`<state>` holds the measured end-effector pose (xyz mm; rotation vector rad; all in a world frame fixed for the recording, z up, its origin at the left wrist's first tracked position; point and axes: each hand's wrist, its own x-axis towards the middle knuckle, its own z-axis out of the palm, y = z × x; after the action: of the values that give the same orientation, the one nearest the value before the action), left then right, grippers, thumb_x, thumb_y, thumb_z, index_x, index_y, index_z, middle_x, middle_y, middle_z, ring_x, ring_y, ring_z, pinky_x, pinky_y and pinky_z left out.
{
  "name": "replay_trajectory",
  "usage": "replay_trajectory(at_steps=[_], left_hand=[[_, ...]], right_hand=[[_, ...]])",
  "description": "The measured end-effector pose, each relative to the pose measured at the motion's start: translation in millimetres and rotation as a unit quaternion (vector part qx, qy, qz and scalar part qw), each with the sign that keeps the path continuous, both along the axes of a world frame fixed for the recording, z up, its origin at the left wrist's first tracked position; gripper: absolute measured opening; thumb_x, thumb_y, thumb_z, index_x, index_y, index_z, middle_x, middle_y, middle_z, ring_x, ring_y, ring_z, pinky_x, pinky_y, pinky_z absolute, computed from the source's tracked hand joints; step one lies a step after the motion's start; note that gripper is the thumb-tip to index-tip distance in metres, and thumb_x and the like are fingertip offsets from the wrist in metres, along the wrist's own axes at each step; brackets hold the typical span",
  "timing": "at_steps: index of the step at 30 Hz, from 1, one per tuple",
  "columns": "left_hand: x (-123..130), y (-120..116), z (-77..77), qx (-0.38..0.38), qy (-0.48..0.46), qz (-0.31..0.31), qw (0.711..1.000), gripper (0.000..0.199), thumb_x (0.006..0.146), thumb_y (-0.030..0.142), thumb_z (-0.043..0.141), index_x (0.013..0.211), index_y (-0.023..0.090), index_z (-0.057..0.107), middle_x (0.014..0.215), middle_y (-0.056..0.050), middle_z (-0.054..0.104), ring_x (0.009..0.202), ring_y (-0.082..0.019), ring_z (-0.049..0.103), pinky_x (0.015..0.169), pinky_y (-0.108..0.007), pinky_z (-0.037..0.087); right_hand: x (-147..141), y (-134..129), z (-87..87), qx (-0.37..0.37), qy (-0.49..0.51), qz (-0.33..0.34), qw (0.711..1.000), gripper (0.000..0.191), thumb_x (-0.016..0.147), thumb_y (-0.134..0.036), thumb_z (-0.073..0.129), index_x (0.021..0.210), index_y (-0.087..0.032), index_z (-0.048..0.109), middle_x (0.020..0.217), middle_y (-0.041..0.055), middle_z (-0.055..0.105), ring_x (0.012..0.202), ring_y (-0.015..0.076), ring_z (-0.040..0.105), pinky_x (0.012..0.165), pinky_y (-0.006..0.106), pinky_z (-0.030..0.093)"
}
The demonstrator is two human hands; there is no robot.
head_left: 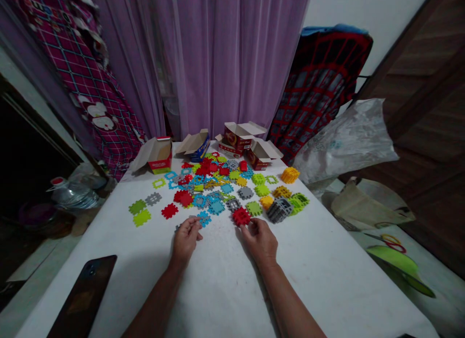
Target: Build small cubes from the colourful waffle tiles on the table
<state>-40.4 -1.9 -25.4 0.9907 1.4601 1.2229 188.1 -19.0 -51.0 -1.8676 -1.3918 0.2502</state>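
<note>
My right hand (260,238) has its thumb and fingers closed at the near edge of a red toothed plastic building piece (241,216), which appears several layers thick. My left hand (186,237) is curled, its fingers bent together. A bit of grey shows at its far side, but what the fingers hold is hidden. Just beyond the left fingertips lies a blue toothed piece (204,219). Beside the red piece are a lime green piece (255,208) and a dark grey stack of pieces (279,210).
Many loose coloured pieces (216,207) spread across the white table (225,289). Open cardboard boxes, including a red one (160,156) and a blue one (199,146), stand at the back. A phone (85,294) lies front left. Yellow stacked pieces (290,175) sit back right.
</note>
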Motion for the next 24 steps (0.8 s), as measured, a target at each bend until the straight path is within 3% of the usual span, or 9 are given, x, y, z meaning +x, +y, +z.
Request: replay_trajectory(at_steps=[6,9,12,14,18,21,24], left_hand=[[-10.8,5.5,0.6,0.007,0.0,0.024,1.0,0.06,0.06,0.064,0.069,0.095,0.015,0.064,0.074,-0.003,0.066,0.049,-0.011,0.055,0.035,-0.017,0.028],[-33.6,17.1,0.9,0.04,0.037,0.056,0.997,0.057,0.062,0.065,0.067,0.093,0.016,0.066,0.073,-0.003,0.067,0.052,-0.012,0.058,0.04,-0.02,0.038],[-66.5,31.6,7.8,0.072,0.15,0.073,0.983,0.045,0.073,0.058,0.062,0.092,0.018,0.069,0.073,-0.003,0.07,0.06,-0.015,0.062,0.055,-0.025,0.049],[-86.9,40.4,16.2,0.069,0.29,0.058,0.953,0.033,0.08,0.048,0.058,0.091,0.02,0.072,0.082,-0.004,0.073,0.072,-0.018,0.065,0.069,-0.029,0.052],[-106.9,51.0,31.8,0.016,0.544,-0.063,0.837,0.028,0.08,0.036,0.065,0.103,0.021,0.074,0.11,-0.01,0.072,0.103,-0.025,0.064,0.093,-0.034,0.047],[-104.9,52.9,36.5,-0.027,0.61,-0.116,0.783,0.035,0.083,0.037,0.065,0.112,0.02,0.072,0.115,-0.012,0.07,0.108,-0.027,0.063,0.094,-0.034,0.046],[-101.7,52.3,38.3,-0.038,0.626,-0.128,0.768,0.034,0.085,0.037,0.062,0.114,0.021,0.072,0.114,-0.012,0.07,0.106,-0.027,0.064,0.091,-0.033,0.046]], right_hand=[[2.2,-2.6,2.2,-0.001,0.056,-0.028,0.998,0.051,0.073,-0.065,0.056,0.094,-0.02,0.068,0.081,0.0036,0.069,0.069,0.0179,0.062,0.063,0.028,0.045],[6.4,-1.2,-1.2,-0.021,0.092,-0.039,0.995,0.055,0.074,-0.067,0.052,0.094,-0.019,0.069,0.078,0.0046,0.07,0.065,0.0187,0.061,0.061,0.029,0.045],[8.3,0.5,-2.7,-0.026,0.105,-0.043,0.993,0.053,0.075,-0.065,0.049,0.092,-0.02,0.07,0.081,0.0058,0.071,0.068,0.0201,0.063,0.063,0.03,0.045],[8.1,0.5,-2.0,-0.025,0.104,-0.042,0.993,0.051,0.075,-0.063,0.048,0.092,-0.02,0.07,0.085,0.0061,0.072,0.071,0.0209,0.064,0.065,0.03,0.046],[8.1,-0.1,-1.7,-0.018,0.104,-0.038,0.994,0.048,0.075,-0.061,0.05,0.091,-0.02,0.07,0.086,0.0063,0.073,0.071,0.0211,0.065,0.066,0.031,0.046],[9.6,0.2,-4.2,-0.003,0.11,-0.032,0.993,0.047,0.075,-0.06,0.051,0.09,-0.02,0.07,0.085,0.0067,0.073,0.071,0.0217,0.066,0.065,0.03,0.047],[10.5,0.4,-5.8,-0.001,0.11,-0.03,0.994,0.046,0.075,-0.06,0.052,0.09,-0.021,0.071,0.086,0.0069,0.074,0.073,0.0228,0.067,0.065,0.03,0.048]])
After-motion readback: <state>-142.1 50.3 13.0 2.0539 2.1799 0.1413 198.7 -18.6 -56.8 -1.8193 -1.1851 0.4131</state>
